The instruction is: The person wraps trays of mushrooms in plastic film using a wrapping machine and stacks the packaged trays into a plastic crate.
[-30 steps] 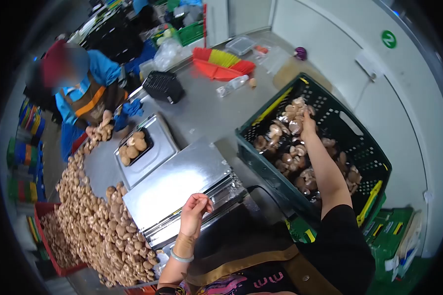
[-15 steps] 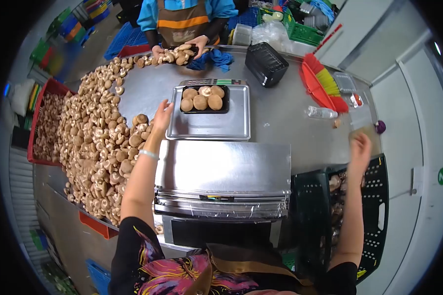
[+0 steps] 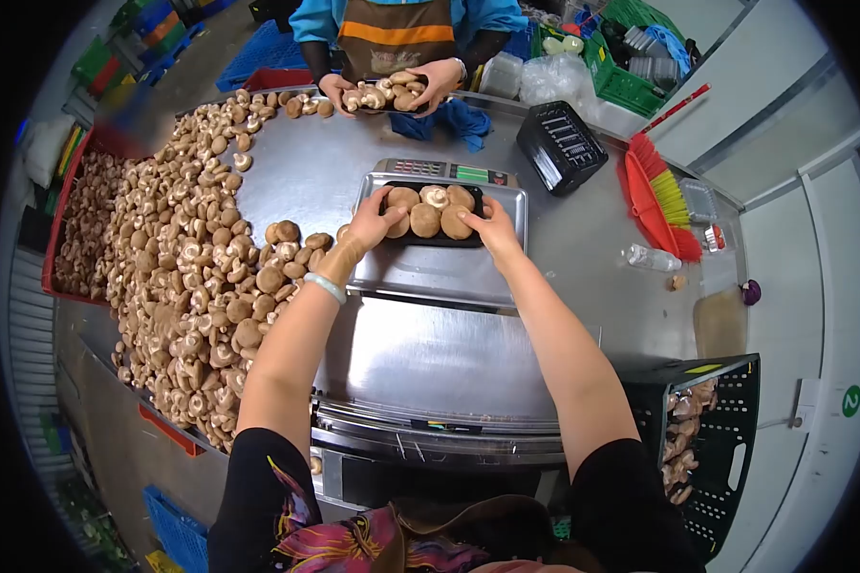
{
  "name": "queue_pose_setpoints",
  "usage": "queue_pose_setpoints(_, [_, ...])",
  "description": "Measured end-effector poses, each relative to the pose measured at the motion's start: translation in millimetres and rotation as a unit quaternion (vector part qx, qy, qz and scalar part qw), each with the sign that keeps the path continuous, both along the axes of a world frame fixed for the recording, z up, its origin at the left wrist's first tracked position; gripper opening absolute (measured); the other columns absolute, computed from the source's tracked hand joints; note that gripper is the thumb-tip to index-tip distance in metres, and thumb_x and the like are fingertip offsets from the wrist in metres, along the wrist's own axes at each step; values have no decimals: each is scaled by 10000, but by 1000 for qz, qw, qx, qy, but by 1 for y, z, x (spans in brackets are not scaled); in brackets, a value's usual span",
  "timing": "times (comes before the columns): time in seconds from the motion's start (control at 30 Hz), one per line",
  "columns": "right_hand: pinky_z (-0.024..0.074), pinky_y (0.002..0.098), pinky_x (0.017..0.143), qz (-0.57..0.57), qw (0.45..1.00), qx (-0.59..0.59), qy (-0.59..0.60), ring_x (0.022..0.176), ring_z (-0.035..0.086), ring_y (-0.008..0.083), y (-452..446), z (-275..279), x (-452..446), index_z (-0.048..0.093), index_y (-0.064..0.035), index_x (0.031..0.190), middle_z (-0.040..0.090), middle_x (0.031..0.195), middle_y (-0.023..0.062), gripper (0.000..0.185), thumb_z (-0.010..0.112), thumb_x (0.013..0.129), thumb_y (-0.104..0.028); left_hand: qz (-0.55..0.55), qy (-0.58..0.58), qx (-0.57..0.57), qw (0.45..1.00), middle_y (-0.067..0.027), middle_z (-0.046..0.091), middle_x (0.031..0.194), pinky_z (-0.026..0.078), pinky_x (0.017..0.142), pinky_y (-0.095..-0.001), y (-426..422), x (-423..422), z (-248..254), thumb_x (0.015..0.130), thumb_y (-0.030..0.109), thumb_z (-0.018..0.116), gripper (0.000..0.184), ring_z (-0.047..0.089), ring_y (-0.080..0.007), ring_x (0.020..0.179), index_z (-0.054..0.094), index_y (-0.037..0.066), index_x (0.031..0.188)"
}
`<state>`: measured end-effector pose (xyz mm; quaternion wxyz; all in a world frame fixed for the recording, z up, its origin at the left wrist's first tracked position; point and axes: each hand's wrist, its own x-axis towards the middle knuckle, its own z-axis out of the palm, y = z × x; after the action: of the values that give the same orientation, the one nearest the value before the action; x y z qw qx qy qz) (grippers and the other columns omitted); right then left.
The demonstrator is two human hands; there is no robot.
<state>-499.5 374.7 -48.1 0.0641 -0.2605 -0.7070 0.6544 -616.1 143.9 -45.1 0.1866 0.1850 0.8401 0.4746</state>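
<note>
A black tray (image 3: 437, 242) of several brown mushrooms (image 3: 425, 221) sits on the metal pan (image 3: 430, 270) of a weighing scale. My left hand (image 3: 376, 222) is closed on the tray's left end, its thumb over a mushroom. At the opposite end, my right hand (image 3: 492, 228) grips the tray, thumb reaching onto the mushroom there. Most fingertips are hidden behind the tray's ends. Whether the tray is lifted off the pan, I cannot tell. Behind it shows the scale's keypad and display (image 3: 449, 172).
Loose mushrooms (image 3: 191, 277) are heaped at left beside a red crate (image 3: 62, 224). Across the table, a co-worker's hands (image 3: 435, 84) hold another mushroom tray. Stacked black trays (image 3: 561, 148), a red dustpan (image 3: 645, 215) and a bottle (image 3: 652, 258) lie right. A dark green crate (image 3: 726, 458) stands near right.
My right hand has come from above the green crate to the tray's right end. My left hand has closed on its left end. The view has shifted slightly.
</note>
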Motion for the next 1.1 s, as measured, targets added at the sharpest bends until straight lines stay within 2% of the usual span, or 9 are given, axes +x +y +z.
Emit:
queue_pose_setpoints(0.13, [514,315,830,15,997,78,13,944,608,194,1,39,64,401,32,1404,599,1145,152,839,835,748,-262,-18,96,-4,995,-202,532,1222,421,1011,-384,-14,65,47,873,372,692,652,530,-329,1166,449,89,1407])
queue_pose_setpoints(0.33, [511,301,781,3,998,69,-2,877,574,149,-28,73,235,442,-30,1376,565,1001,79,744,827,756,-174,-58,49,-1,997,-221,502,1204,409,1029,-407,-40,218,71,863,303,704,653,511,-370,1171,418,64,1400])
queue_pose_setpoints(0.47, [511,311,794,-9,999,13,-46,869,572,156,-51,67,317,429,-47,1384,556,1001,80,739,816,774,-204,-106,62,-56,991,-221,462,1218,448,991,-437,-53,286,90,898,328,667,647,532,-413,1130,367,83,1416])
queue_pose_setpoints(0.63, [517,353,817,14,987,157,-38,966,597,240,-55,77,342,411,-30,1384,583,1144,167,707,769,824,-272,-107,50,-53,992,-216,478,1250,462,976,-427,-70,297,83,923,357,634,714,562,-386,1113,287,85,1485])
queue_pose_setpoints(0.7, [500,382,861,-5,956,291,-42,1018,584,272,-51,100,360,433,-29,1361,582,1159,160,691,775,808,-261,11,-9,15,1000,-203,534,1196,505,870,-416,-88,306,111,903,305,670,648,620,-349,981,384,50,1425])
queue_pose_setpoints(0.77, [481,400,865,-57,926,373,3,1006,569,317,-45,109,389,576,-9,1155,586,1030,136,459,770,797,-220,59,193,-144,969,-175,629,1031,511,742,-417,-123,310,121,870,249,706,411,634,-318,848,606,3,1183])
queue_pose_setpoints(0.87, [444,412,845,-44,869,476,-128,932,563,309,-47,107,429,672,-10,908,592,934,121,295,760,795,-268,96,254,-198,942,-133,647,752,472,726,-440,-163,331,100,829,247,733,247,603,-329,812,710,16,742])
queue_pose_setpoints(0.97, [393,420,843,-31,801,559,-212,910,567,284,-66,80,440,706,-43,769,614,890,104,309,737,798,-348,53,229,-262,936,-100,608,753,448,746,-423,-153,364,86,748,306,791,258,570,-310,828,732,54,744])
queue_pose_setpoints(1.1, [406,359,742,-17,913,379,-146,769,559,197,-65,59,437,681,-37,801,610,773,70,227,663,886,-247,46,183,-166,968,-78,593,764,437,746,-385,-141,366,48,810,271,756,241,573,-261,814,685,44,773])
